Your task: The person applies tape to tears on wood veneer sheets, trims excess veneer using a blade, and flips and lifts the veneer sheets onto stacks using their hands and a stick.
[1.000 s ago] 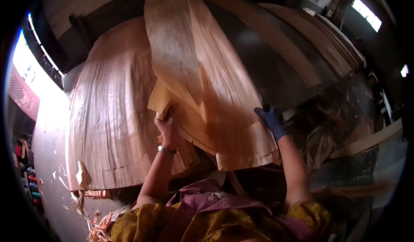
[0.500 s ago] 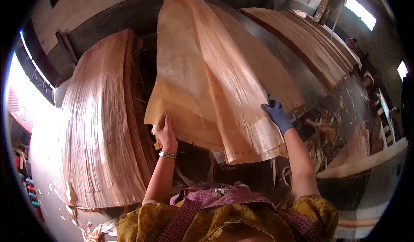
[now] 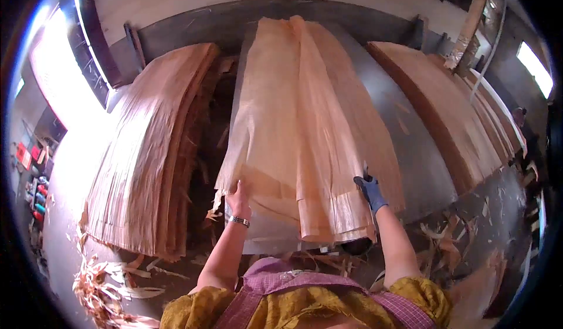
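Observation:
A long, thin wood veneer sheet (image 3: 270,118) stretches away from me, with a raised fold running down its middle. My left hand (image 3: 237,201), bare with a metal-band watch at the wrist, pinches its near left edge, thumb on top and fingers hidden beneath. My right hand (image 3: 371,193), in a dark blue glove, is closed on the near right edge. The sheet's front end curls under between my hands. Beneath it, more veneer (image 3: 384,147) shows at the right, lying on a grey metal-looking tabletop (image 3: 422,173).
A thick stack of veneer (image 3: 138,153) stands at the left, and another stack (image 3: 440,115) at the right. Torn veneer strips (image 3: 117,282) litter the floor at lower left; more scraps (image 3: 451,235) lie at lower right. A pole (image 3: 469,27) rises at the back right.
The veneer sheet has come down from a raised, slanting position and now lies flatter and straighter over the tabletop. Both hands still hold its near edge. My view has shifted.

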Available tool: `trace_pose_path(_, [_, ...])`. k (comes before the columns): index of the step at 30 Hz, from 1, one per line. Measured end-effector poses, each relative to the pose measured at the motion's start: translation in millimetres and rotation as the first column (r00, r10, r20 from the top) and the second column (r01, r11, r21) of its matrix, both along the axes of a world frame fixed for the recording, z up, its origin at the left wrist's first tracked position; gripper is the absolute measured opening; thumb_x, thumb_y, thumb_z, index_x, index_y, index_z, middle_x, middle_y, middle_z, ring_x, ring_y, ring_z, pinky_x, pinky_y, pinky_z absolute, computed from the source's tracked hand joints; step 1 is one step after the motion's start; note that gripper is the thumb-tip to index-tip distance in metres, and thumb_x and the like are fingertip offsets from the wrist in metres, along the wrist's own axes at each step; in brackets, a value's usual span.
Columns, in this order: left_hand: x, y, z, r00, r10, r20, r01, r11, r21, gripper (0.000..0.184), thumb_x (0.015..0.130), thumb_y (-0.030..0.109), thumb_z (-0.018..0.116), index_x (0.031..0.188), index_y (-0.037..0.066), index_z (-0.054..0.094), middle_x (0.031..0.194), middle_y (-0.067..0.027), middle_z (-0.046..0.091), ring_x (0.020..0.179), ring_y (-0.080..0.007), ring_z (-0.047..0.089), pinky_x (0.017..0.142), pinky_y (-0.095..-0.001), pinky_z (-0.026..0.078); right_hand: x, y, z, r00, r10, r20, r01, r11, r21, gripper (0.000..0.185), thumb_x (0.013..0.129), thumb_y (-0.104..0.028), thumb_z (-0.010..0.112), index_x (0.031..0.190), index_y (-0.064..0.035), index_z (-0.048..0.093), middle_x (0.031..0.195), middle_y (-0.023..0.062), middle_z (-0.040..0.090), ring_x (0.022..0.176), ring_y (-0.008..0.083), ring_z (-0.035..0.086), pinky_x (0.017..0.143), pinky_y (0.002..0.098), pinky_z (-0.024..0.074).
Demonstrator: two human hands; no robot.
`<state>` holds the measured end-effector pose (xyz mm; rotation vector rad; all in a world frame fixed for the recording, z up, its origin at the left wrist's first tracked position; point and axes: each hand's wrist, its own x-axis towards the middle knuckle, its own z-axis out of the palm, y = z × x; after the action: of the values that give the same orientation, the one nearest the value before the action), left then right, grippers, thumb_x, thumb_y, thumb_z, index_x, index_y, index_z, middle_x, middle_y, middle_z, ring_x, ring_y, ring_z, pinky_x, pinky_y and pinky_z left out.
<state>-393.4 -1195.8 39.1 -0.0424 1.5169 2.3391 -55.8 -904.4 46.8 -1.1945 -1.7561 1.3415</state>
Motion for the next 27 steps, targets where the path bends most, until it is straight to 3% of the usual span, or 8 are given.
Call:
trace_pose_path(4, [5,16,-38,0.995,0.086,0.06,-0.069,0.969,-0.236,0.028,0.09,0.01,0.067,0.114,-0.004,0.063,0.102,-0.0059,0.067,0.084,-0.0147,0.064,0.071,-0.0287,0.053,11,13,-25,0.991,-0.067,0.112,0.074,0.996,-0.054,0.041,0.08,-0.028,0.077,0.104,0.004,0.067,0.092,0.0031,0.068,0.078,0.0168,0.058,0.072,0.0343,0.0483])
trace_pose_path(7, [15,16,-68,0.998,0.052,0.036,-0.048,0.993,-0.107,0.028,0.087,0.009,0.069,0.112,-0.003,0.064,0.105,-0.0058,0.066,0.088,-0.0148,0.063,0.073,-0.0296,0.053,25,36,-70,0.993,0.036,0.111,-0.036,0.999,0.004,0.043,0.08,-0.03,0.075,0.106,0.0028,0.066,0.093,0.0084,0.069,0.079,0.02,0.061,0.072,0.0363,0.0489])
trace_pose_path(11, [43,44,-67,0.994,0.09,0.057,-0.079,0.982,-0.172,0.026,0.086,0.009,0.069,0.109,-0.003,0.065,0.104,-0.0054,0.067,0.089,-0.0157,0.062,0.076,-0.0311,0.051,43,39,-47,0.856,-0.083,0.509,-0.037,0.975,0.22,0.055,0.083,-0.037,0.071,0.121,0.0001,0.058,0.101,0.0248,0.067,0.092,0.0376,0.066,0.078,0.0428,0.0512])
trace_pose_path(17, [64,70,-104,0.98,0.054,0.194,0.012,0.945,-0.327,0.022,0.087,0.01,0.067,0.105,-0.002,0.067,0.097,-0.0048,0.068,0.083,-0.0149,0.062,0.074,-0.0306,0.051,60,78,-55,0.643,-0.24,0.727,-0.062,0.93,0.361,0.071,0.085,-0.046,0.065,0.135,-0.0014,0.043,0.108,0.0268,0.065,0.101,0.0421,0.064,0.084,0.0488,0.0505])
trace_pose_path(20, [82,90,-96,0.975,0.08,0.207,-0.008,0.944,-0.33,0.019,0.088,0.011,0.066,0.103,0.0,0.067,0.091,-0.0042,0.067,0.078,-0.014,0.061,0.069,-0.0279,0.05,60,93,-46,0.579,-0.095,0.81,-0.12,0.972,0.2,0.071,0.086,-0.049,0.063,0.134,-0.0009,0.045,0.105,0.0273,0.066,0.098,0.0428,0.064,0.082,0.0498,0.0508])
trace_pose_path(21, [83,105,-92,0.977,0.091,0.193,-0.026,0.949,-0.315,0.018,0.088,0.012,0.066,0.103,0.001,0.067,0.09,-0.004,0.067,0.076,-0.0138,0.061,0.067,-0.027,0.05,75,119,-104,0.618,-0.271,0.738,-0.203,0.852,0.483,0.059,0.085,-0.047,0.063,0.124,-0.0037,0.052,0.101,0.0262,0.067,0.092,0.0439,0.065,0.08,0.0526,0.05])
trace_pose_path(25, [89,131,-38,0.973,0.119,0.197,-0.068,0.967,-0.244,0.011,0.088,0.011,0.066,0.094,0.001,0.065,0.082,-0.0031,0.064,0.069,-0.0144,0.06,0.06,-0.0273,0.05,50,140,-55,0.624,-0.138,0.769,-0.165,0.939,0.303,0.042,0.088,-0.044,0.057,0.104,-0.0049,0.059,0.094,0.0237,0.068,0.089,0.042,0.066,0.077,0.0528,0.0501])
trace_pose_path(27, [64,152,-77,0.982,0.164,0.097,-0.139,0.964,-0.227,0.01,0.088,0.01,0.067,0.093,0.001,0.065,0.081,-0.0031,0.064,0.066,-0.0144,0.06,0.056,-0.0281,0.049,40,174,-82,0.625,-0.153,0.766,-0.245,0.893,0.378,0.043,0.089,-0.045,0.056,0.103,-0.0048,0.057,0.09,0.0242,0.068,0.083,0.0416,0.067,0.074,0.0554,0.0495])
